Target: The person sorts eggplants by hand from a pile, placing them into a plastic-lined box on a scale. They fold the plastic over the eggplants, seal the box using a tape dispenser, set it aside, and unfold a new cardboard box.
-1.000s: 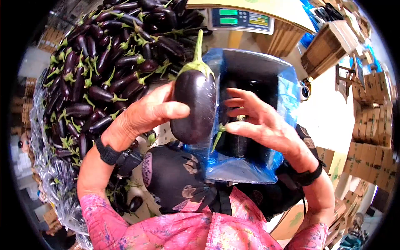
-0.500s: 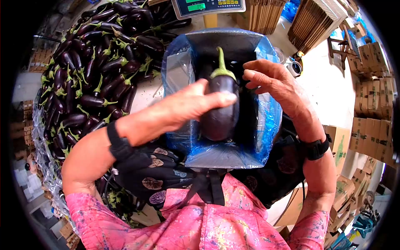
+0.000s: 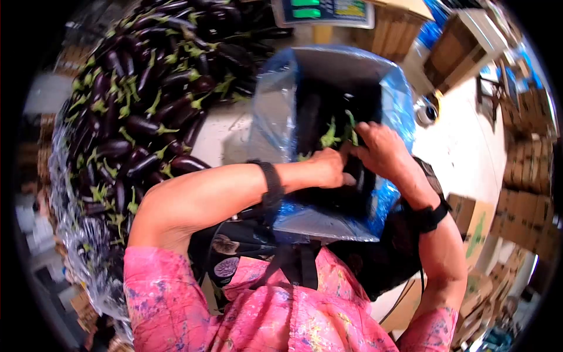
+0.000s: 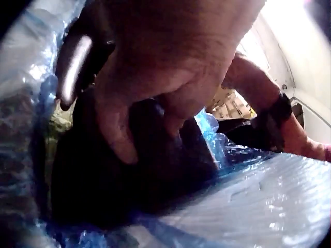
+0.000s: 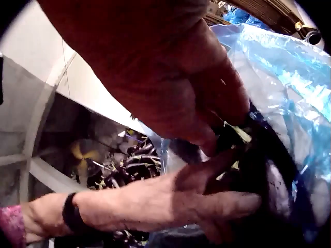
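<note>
Both hands reach into a carton lined with blue plastic film. Dark purple eggplants lie inside, and green stems show beside the fingers. My left hand is low in the carton, its fingers and thumb on either side of a dark eggplant in the left wrist view. My right hand is bent at the stems, close to the left; in the right wrist view its fingertips are right at a green stem. I cannot tell whether it grips that stem. Shadow hides the lower eggplants.
A large heap of eggplants lies to the left, edged by clear plastic film. Behind the carton stands a digital scale. A tape roll lies to the right, with stacked cardboard boxes beyond.
The left hand has carried a large eggplant from above the carton's left side down into it. The right hand has lowered in beside it, at the stems.
</note>
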Demonstrator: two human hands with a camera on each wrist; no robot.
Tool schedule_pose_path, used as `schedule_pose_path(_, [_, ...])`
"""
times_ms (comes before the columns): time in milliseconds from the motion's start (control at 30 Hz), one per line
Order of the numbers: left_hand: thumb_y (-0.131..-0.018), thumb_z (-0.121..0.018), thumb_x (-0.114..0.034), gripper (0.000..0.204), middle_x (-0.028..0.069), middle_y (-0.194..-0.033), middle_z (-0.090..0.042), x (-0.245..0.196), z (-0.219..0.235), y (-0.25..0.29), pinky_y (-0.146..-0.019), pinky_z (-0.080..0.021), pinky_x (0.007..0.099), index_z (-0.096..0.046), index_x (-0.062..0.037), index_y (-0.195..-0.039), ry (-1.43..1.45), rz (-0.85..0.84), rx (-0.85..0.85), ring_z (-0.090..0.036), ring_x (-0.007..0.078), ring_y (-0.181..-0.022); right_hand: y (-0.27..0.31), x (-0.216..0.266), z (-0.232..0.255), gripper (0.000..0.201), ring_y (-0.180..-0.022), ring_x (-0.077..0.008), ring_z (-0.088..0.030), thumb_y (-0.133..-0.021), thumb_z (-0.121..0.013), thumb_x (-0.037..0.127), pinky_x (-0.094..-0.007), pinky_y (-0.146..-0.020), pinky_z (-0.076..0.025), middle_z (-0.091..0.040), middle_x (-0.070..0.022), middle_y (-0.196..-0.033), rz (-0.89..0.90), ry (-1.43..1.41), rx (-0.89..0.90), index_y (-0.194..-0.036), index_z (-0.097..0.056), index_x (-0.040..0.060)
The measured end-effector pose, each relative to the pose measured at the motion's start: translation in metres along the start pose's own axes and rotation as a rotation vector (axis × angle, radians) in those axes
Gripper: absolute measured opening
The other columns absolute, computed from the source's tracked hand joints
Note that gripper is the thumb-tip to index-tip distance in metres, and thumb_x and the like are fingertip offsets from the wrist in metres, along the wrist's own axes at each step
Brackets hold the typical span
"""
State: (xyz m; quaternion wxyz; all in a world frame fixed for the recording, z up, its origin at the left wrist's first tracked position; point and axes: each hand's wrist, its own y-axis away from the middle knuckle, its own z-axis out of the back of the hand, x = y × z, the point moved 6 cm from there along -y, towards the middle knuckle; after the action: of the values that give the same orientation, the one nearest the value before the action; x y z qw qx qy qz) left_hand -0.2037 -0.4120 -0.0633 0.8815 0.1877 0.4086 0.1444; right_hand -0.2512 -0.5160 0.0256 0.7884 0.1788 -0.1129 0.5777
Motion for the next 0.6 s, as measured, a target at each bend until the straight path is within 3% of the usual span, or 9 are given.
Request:
schedule_pose_path(67, [-0.086, -0.071, -0.041, 0.079, 0.0202, -0.094, -0.068, -0.010, 0.027, 0.013, -0.075, -0.056, 0.0424, -0.034, -0.0014, -0.144, 0.230, 0.034, 0.287, -0.069, 0.0283, -0.083, 0.003, -0.001, -0.024, 0.033, -0.100, -0.0385, -0.062, -0.079, -0.072, 0.026, -0.0492, -0.083, -0.050, -0.065, -0.0180, -0.102, -0.023, 0.136, 0.226, -0.103, -0.062, 0.0053])
schedule_pose_path(100, [-0.089, -0.069, -0.043, 0.068, 0.0131, -0.088, -0.068, -0.012, 0.052, 0.018, -0.069, -0.055, 0.0341, -0.046, -0.0010, -0.138, 0.187, 0.065, 0.430, -0.066, 0.0177, -0.074, 0.007, 0.001, -0.031, 0.032, -0.103, -0.0365, -0.061, -0.079, -0.072, 0.026, -0.0486, -0.084, -0.050, -0.065, -0.0160, -0.102, 0.060, 0.205, 0.209, -0.102, -0.062, 0.0061])
schedule_pose_path(133, [-0.090, -0.069, -0.043, 0.063, 0.0111, -0.093, -0.069, 0.002, 0.081, 0.028, -0.069, -0.055, 0.0315, -0.053, -0.0016, -0.135, 0.481, -0.023, 0.416, -0.066, 0.0184, -0.077, 0.011, 0.001, -0.035, 0.032, -0.100, -0.0359, -0.061, -0.079, -0.072, 0.026, -0.0469, -0.083, -0.050, -0.064, -0.0146, -0.101, 0.127, 0.237, 0.162, -0.103, -0.062, 0.0070])
schedule_pose_path(167, [-0.090, -0.071, -0.041, 0.064, 0.0109, -0.104, -0.069, 0.005, 0.123, 0.045, -0.071, -0.055, 0.0307, -0.052, -0.0038, -0.139, 0.608, -0.107, 0.351, -0.067, 0.0170, -0.084, 0.011, 0.006, -0.034, 0.032, -0.099, -0.0350, -0.061, -0.079, -0.072, 0.026, -0.0457, -0.083, -0.050, -0.064, -0.0135, -0.100, 0.126, 0.306, 0.183, -0.103, -0.061, 0.0081])
schedule_pose_path(267, [-0.100, -0.056, -0.018, 0.046, 0.0120, -0.116, -0.067, 0.035, 0.253, 0.160, -0.088, -0.056, 0.0266, -0.048, -0.0058, -0.143, 0.714, -0.120, -0.225, -0.067, 0.0179, -0.102, 0.013, 0.011, -0.029, 0.038, -0.100, -0.0367, -0.060, -0.077, -0.074, 0.025, -0.0477, -0.081, -0.050, -0.063, -0.0147, -0.101, 0.088, 0.272, 0.249, -0.106, -0.060, 0.0056])
schedule_pose_path(333, [-0.102, -0.054, -0.031, 0.049, 0.0154, -0.120, -0.064, 0.103, 0.278, 0.236, -0.095, -0.053, 0.0311, -0.047, -0.0066, -0.143, 0.635, 0.025, -0.559, -0.065, 0.0219, -0.108, 0.011, 0.022, -0.019, 0.036, -0.102, -0.0365, -0.061, -0.076, -0.075, 0.024, -0.0469, -0.084, -0.050, -0.065, -0.0156, -0.101, 0.034, 0.241, 0.273, -0.105, -0.062, 0.0065])
schedule_pose_path(400, [-0.098, -0.059, -0.040, 0.052, 0.0132, -0.119, -0.063, 0.171, 0.252, 0.306, -0.096, -0.052, 0.0384, -0.051, -0.0069, -0.137, 0.670, 0.286, -0.799, -0.063, 0.0231, -0.109, 0.006, 0.028, -0.015, 0.041, -0.099, -0.0388, -0.062, -0.079, -0.074, 0.024, -0.0483, -0.081, -0.051, -0.066, -0.0180, -0.102, 0.042, 0.162, 0.229, -0.113, -0.063, 0.0056])
schedule_pose_path(500, [-0.091, -0.071, -0.034, 0.047, 0.0065, -0.111, -0.067, 0.314, 0.134, 0.376, -0.088, -0.053, 0.0330, -0.056, -0.0073, -0.127, 0.926, 0.579, -0.847, -0.065, 0.0167, -0.100, -0.006, 0.034, -0.018, 0.047, -0.091, -0.0431, -0.064, -0.083, -0.071, 0.022, -0.0492, -0.077, -0.051, -0.066, -0.0223, -0.101, 0.057, 0.039, 0.238, -0.124, -0.060, 0.0023])
schedule_pose_path(600, [-0.089, -0.069, -0.013, 0.026, 0.0046, -0.084, -0.065, 0.348, 0.028, 0.369, -0.060, -0.052, 0.0270, -0.062, 0.0007, -0.109, 0.981, 0.664, -0.959, -0.062, 0.0130, -0.071, -0.012, 0.047, -0.028, 0.045, -0.093, -0.0429, -0.064, -0.082, -0.070, 0.018, -0.0489, -0.079, -0.051, -0.066, -0.0231, -0.102, 0.068, 0.064, 0.287, -0.123, -0.061, 0.0007])
